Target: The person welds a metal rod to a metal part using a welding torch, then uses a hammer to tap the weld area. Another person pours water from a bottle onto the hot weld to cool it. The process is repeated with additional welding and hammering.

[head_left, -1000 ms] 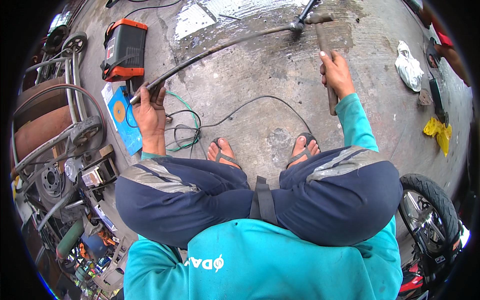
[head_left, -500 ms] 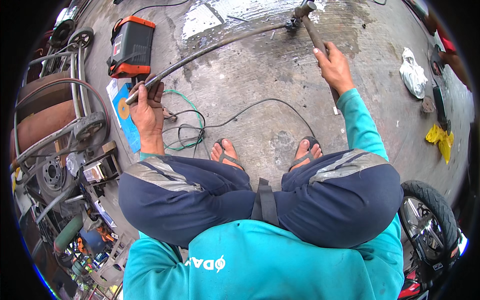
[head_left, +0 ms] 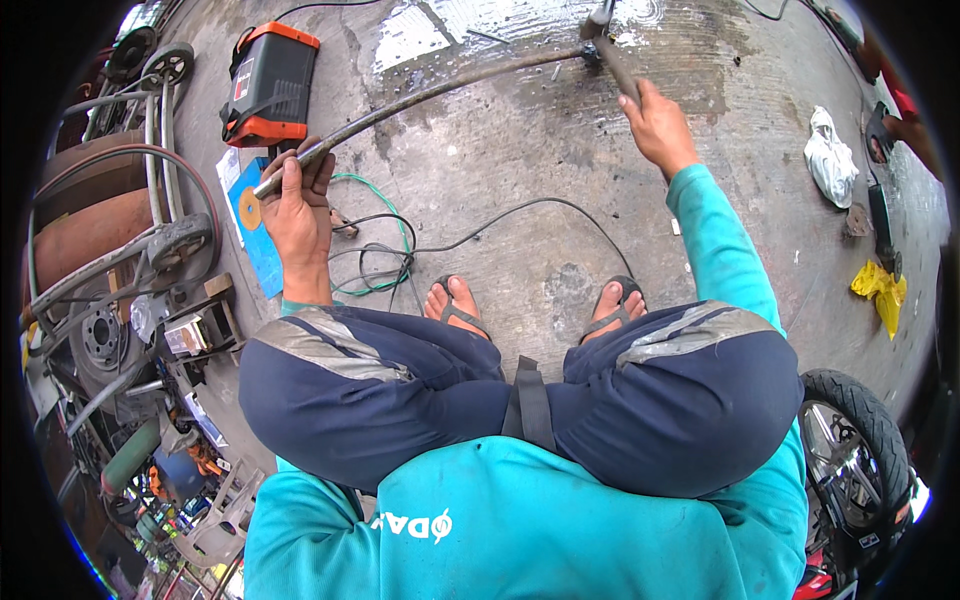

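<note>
My left hand (head_left: 302,215) is wrapped round the near end of a long metal rod (head_left: 440,93). The rod slants away to the right, and its far end meets a small dark metal piece (head_left: 591,57) on the floor. Closed on a hammer (head_left: 616,68), my right hand (head_left: 662,130) grips its handle. The hammer's head lies over or just beyond the rod's far end; I cannot tell whether they touch.
An orange and black machine (head_left: 272,85) stands beyond my left hand, near a blue sheet (head_left: 255,240). Cables (head_left: 400,255) coil before my feet. To the right lie a white bag (head_left: 828,160), a yellow bag (head_left: 880,290) and a motorcycle wheel (head_left: 850,440). Wheeled frames (head_left: 160,150) crowd the left.
My right hand has shifted slightly forward and left, and the hammer has swung with its head farther away. My left hand stays nearly in place on the rod.
</note>
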Demonstrator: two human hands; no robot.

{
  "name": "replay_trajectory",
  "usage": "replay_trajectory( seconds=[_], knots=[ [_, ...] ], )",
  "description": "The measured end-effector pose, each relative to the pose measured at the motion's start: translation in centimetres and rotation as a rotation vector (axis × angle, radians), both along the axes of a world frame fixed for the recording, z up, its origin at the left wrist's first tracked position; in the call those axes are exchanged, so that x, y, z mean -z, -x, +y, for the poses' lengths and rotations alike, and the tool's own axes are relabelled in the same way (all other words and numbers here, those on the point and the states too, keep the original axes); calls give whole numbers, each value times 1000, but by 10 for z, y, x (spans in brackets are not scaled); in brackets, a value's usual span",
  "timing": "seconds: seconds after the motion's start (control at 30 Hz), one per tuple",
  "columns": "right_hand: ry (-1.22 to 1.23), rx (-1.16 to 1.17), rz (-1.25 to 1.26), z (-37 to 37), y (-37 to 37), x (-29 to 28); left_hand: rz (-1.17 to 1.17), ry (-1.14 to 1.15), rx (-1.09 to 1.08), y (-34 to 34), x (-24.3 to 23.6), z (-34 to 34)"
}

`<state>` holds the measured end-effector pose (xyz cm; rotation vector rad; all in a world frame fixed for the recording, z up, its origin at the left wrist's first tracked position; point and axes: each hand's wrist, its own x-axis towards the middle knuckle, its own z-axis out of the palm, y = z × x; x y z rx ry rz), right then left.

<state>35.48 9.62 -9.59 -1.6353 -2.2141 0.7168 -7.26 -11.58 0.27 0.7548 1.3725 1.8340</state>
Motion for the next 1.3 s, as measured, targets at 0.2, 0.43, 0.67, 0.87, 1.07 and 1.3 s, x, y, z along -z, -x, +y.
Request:
replay_trajectory(
  seconds=[0.2, 0.43, 0.67, 0.87, 1.07, 1.3],
  knots=[
    [-26, 100, 150, -4, 11, -24, 22, 35, 6, -3, -4, -2],
    [88, 45, -49, 11, -3, -16, -23, 48, -6, 2, 10, -2],
    [50, -29, -48, 10, -4, -10, -49, 70, -18, 2, 14, -5],
    [-101, 118, 147, -18, 5, -14, -95, 77, -36, 0, 13, -7],
    [97, 74, 12, -11, -12, -9, -35, 56, -75, 17, 21, -3],
    [73, 209, 343, -24, -18, -18, -8, 58, -105, 26, 14, -4]
  ],
)
